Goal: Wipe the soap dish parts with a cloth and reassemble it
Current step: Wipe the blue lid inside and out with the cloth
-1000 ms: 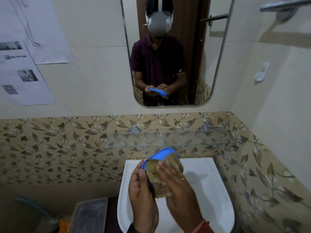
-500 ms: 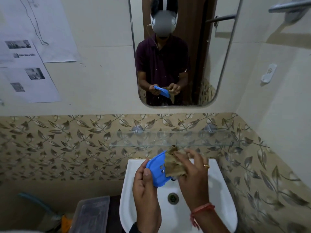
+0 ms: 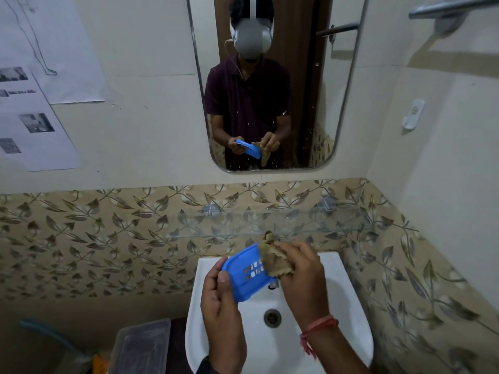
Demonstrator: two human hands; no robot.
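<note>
A blue slotted soap dish part (image 3: 244, 276) is held above the white sink (image 3: 348, 333), tilted with its holed face toward me. My left hand (image 3: 220, 311) grips its near left edge, thumb on the rim. My right hand (image 3: 302, 276) clutches a crumpled brown cloth (image 3: 271, 259) and presses it against the part's right end. No other soap dish part shows in this view.
A glass shelf (image 3: 270, 225) runs along the leaf-patterned tile above the sink. The mirror (image 3: 270, 82) reflects me. The drain (image 3: 272, 317) sits below my hands. A clear plastic box (image 3: 143, 346) stands left of the sink, and a towel bar (image 3: 448, 6) juts at top right.
The cloth has slid from covering most of the blue part to its right end, baring the slotted face. My right hand moved right and up; the part tilted flatter.
</note>
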